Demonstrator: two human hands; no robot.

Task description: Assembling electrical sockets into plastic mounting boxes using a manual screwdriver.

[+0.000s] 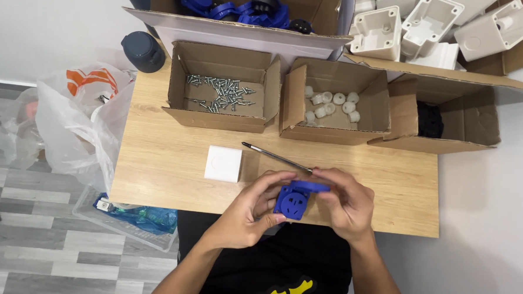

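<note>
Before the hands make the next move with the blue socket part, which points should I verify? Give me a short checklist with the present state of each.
1. Blue socket part held by both hands, left hand and right hand: ok.
2. Hinged lid of the part lifted open: ok.
3. Screwdriver lying on the wooden table, free to pick up: ok.
4. Screws present in the left cardboard box: ok.
5. White square housing on the table beside the hands: ok.
6. Any screw already fitted in the part: cannot tell.

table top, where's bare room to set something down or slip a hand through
Bare wood lies left of the white square box, below the screw box, and right of the right hand under the brown boxes. Crowded: the back row of boxes and around the screwdriver.
</note>
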